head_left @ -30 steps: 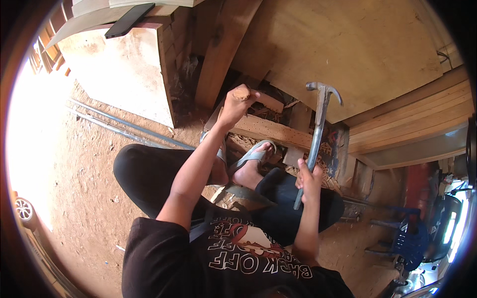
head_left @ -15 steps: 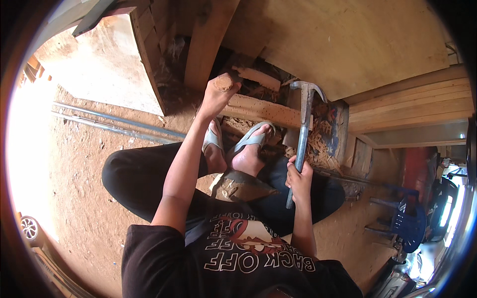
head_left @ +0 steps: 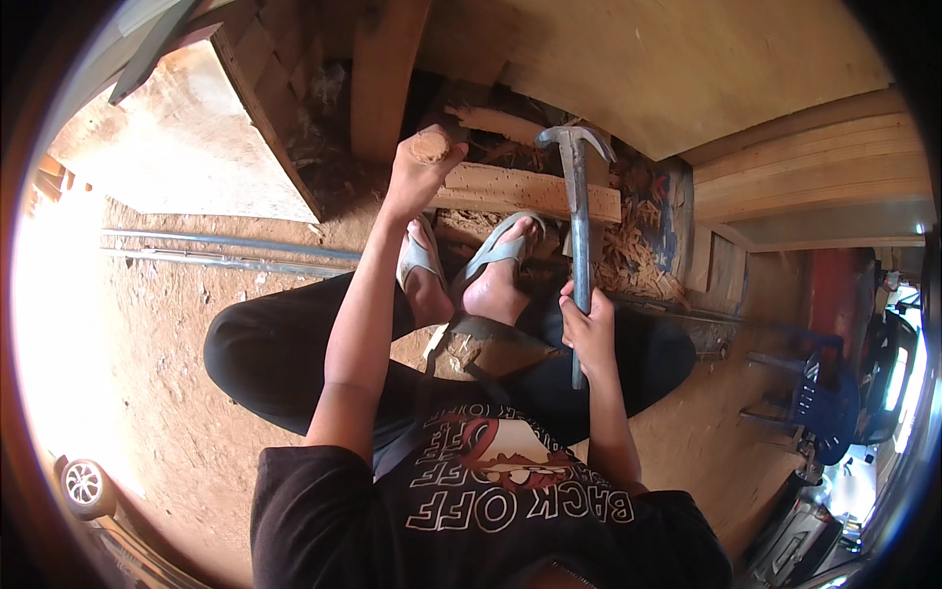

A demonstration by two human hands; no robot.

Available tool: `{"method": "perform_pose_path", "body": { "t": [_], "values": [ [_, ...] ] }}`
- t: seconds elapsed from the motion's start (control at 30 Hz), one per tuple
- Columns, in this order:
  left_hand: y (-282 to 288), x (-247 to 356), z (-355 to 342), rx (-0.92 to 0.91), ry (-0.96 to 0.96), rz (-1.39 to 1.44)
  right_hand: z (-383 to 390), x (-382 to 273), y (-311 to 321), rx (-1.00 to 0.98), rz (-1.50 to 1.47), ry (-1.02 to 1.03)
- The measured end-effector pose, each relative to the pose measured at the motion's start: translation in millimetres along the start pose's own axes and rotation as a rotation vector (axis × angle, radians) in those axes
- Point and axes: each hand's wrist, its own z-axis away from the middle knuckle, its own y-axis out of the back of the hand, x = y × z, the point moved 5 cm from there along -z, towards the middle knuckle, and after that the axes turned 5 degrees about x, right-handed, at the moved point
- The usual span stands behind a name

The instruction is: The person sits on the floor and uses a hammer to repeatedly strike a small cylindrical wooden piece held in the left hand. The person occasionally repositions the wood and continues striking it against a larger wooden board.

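My right hand (head_left: 589, 329) grips a claw hammer (head_left: 579, 211) low on its blue-grey handle, the head pointing up and away from me. Closed in a fist, my left hand (head_left: 417, 182) wraps a round wooden handle (head_left: 429, 148), whose blunt, worn end faces up; whatever lies below the fist is hidden. Just beyond my sandalled feet (head_left: 496, 280) lies a wooden beam (head_left: 530, 191) with small marks along its face. My left fist is over the left end of this beam, and the hammer head appears above its right part.
Wood shavings (head_left: 638, 250) are heaped right of the beam. A big plywood sheet (head_left: 677, 69) and stacked boards (head_left: 824, 172) stand at the far right, another panel (head_left: 196, 128) at the left. Metal rails (head_left: 226, 247) run along the ground. A blue chair (head_left: 824, 402) is at the right.
The hammer head has shifted a little left and up in the picture, its handle now more upright. My left fist keeps its grip over the beam; the whole view has moved slightly.
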Motion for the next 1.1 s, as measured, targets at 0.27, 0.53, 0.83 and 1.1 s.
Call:
{"method": "perform_pose_path", "body": {
  "t": [0.27, 0.53, 0.83, 1.1],
  "values": [
    [-3.9, -2.6, 0.7, -0.04, 0.023, -0.02, 0.4, 0.2, -1.8, -0.022, -0.006, 0.009],
    [-11.9, -2.2, -8.2, -0.135, 0.034, -0.07, 11.0, -48.1, 3.4, -0.057, 0.058, 0.079],
    [-27.0, -3.7, -4.0, -0.161, -0.06, -0.053, 0.7, -72.5, -2.8, -0.084, 0.475, 0.351],
    [-21.0, -7.7, -7.1, -0.131, -0.022, -0.064, 12.2, -102.7, 15.9, -0.192, 0.262, 0.247]
  ]
}}
